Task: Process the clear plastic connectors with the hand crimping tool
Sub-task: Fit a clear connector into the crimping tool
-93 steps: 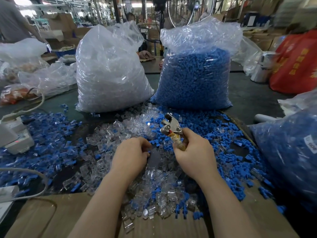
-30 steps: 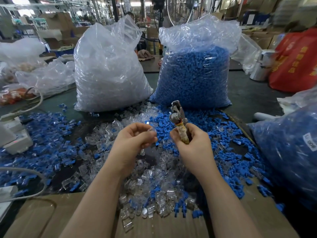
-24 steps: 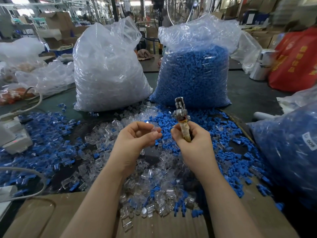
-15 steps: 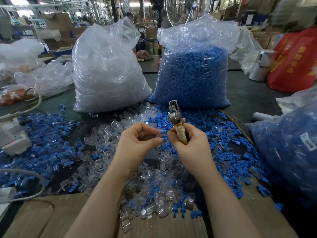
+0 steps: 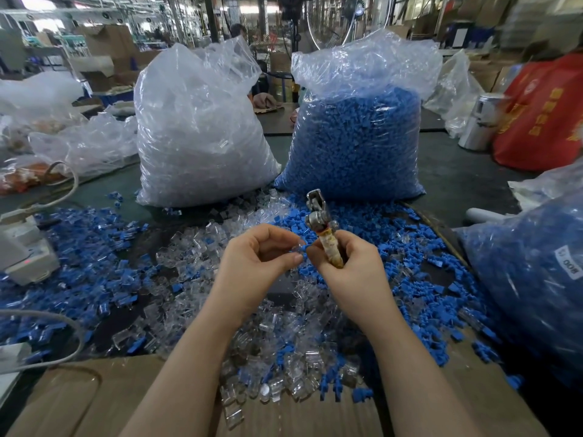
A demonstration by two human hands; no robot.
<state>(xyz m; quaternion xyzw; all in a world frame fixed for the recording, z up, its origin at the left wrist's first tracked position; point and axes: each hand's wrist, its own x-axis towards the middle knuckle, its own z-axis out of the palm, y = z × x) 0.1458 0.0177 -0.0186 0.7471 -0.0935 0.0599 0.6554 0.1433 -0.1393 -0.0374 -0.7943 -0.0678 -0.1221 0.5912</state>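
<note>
From my remote seat, I see the right hand (image 5: 353,272) wrapped around the worn tan handle of the metal-headed hand crimping tool (image 5: 321,225), its head upright above a surface (image 5: 457,181) strewn with loose clear plastic connectors (image 5: 195,253) and small blue plastic caps (image 5: 410,244). The left hand (image 5: 255,263) curls its grip around a small clear piece (image 5: 299,248) pinched at the fingertips, just beside the tool's handle, though the piece is too small and half-hidden for me to make out. Behind stand a tall clear plastic bag of transparent parts (image 5: 195,127) and a clear bag packed with blue parts (image 5: 356,140); a third blue-filled bag (image 5: 530,279) is cut off at right.
</note>
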